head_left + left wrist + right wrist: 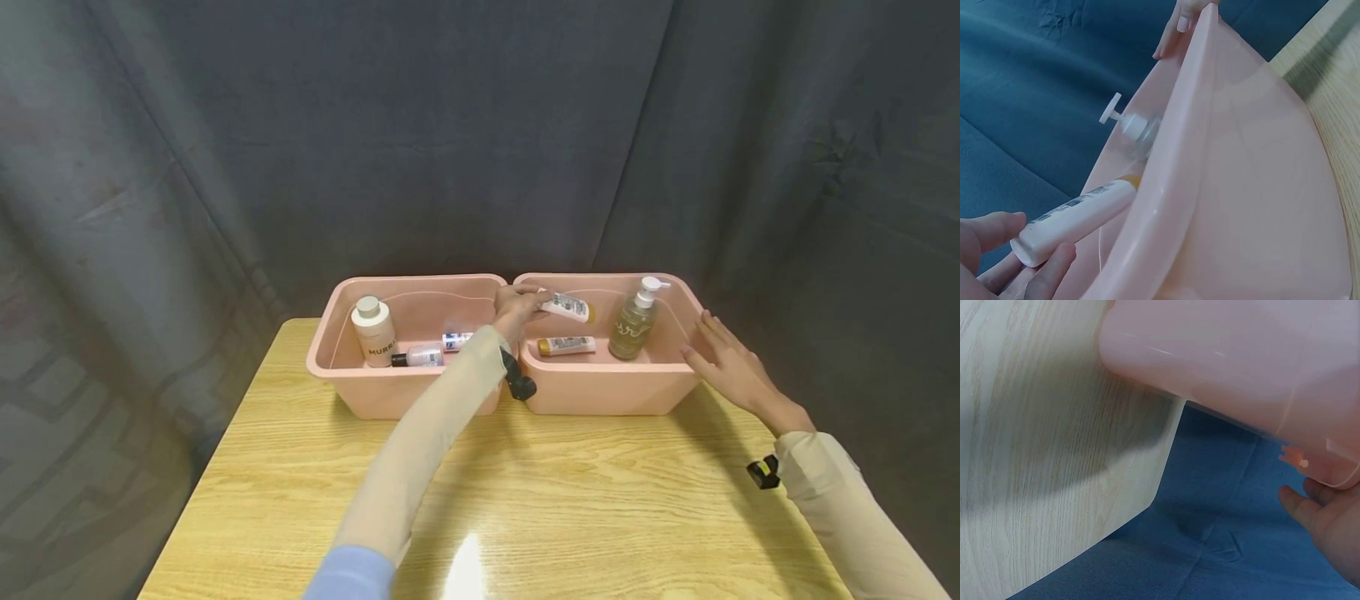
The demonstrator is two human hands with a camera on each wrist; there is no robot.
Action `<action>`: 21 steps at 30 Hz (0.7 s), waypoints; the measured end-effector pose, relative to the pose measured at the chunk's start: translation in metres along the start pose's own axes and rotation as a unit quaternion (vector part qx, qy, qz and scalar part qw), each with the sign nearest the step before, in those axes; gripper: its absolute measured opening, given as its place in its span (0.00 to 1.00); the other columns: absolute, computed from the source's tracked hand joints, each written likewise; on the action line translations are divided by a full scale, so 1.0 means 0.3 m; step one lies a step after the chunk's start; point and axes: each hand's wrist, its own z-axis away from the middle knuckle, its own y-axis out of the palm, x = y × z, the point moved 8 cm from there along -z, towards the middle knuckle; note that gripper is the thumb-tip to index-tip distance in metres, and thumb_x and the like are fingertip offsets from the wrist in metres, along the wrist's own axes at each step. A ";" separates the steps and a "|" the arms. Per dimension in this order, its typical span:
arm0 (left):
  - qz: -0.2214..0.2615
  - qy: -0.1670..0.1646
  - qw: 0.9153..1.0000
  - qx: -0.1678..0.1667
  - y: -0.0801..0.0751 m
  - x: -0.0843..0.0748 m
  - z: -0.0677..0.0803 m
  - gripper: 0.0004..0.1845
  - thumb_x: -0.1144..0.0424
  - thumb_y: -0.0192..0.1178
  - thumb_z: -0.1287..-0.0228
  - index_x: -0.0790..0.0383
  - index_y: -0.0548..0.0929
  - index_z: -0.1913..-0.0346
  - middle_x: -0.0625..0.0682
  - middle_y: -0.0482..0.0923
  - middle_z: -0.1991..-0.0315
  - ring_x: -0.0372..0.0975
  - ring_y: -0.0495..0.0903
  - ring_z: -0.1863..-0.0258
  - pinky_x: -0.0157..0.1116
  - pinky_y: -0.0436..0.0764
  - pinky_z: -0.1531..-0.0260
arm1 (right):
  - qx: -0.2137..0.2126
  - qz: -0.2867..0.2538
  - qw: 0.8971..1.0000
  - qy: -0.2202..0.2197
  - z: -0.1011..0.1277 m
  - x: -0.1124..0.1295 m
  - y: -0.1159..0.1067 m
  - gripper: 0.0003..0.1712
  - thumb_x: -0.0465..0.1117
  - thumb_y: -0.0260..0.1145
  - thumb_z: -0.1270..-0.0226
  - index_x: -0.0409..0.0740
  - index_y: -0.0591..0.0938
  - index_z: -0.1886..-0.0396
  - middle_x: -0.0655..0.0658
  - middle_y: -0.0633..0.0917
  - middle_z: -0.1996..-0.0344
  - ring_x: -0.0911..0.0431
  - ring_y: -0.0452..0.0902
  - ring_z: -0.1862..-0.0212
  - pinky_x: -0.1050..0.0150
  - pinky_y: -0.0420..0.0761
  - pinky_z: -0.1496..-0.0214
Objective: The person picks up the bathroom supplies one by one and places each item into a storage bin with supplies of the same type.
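Two pink plastic tubs stand side by side at the far edge of the wooden table. My left hand reaches over the inner rim of the right tub and pinches a white tube with an orange cap above it. A second white tube lies on that tub's floor beside a clear pump bottle. My right hand rests with straight fingers against the right tub's outer right wall.
The left tub holds an upright white bottle and two small lying bottles. A dark curtain hangs close behind the tubs. The table's right edge runs just beyond my right hand.
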 end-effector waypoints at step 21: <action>-0.050 0.004 0.999 -0.020 -0.006 -0.001 -0.009 0.12 0.77 0.70 0.44 0.74 0.84 0.56 0.64 0.85 0.61 0.51 0.87 0.62 0.36 0.86 0.67 | -0.006 0.005 1.000 -0.010 0.007 0.009 -0.007 0.41 0.54 0.53 0.23 0.29 0.56 0.25 0.32 0.47 0.23 0.35 0.42 0.24 0.23 0.55 0.40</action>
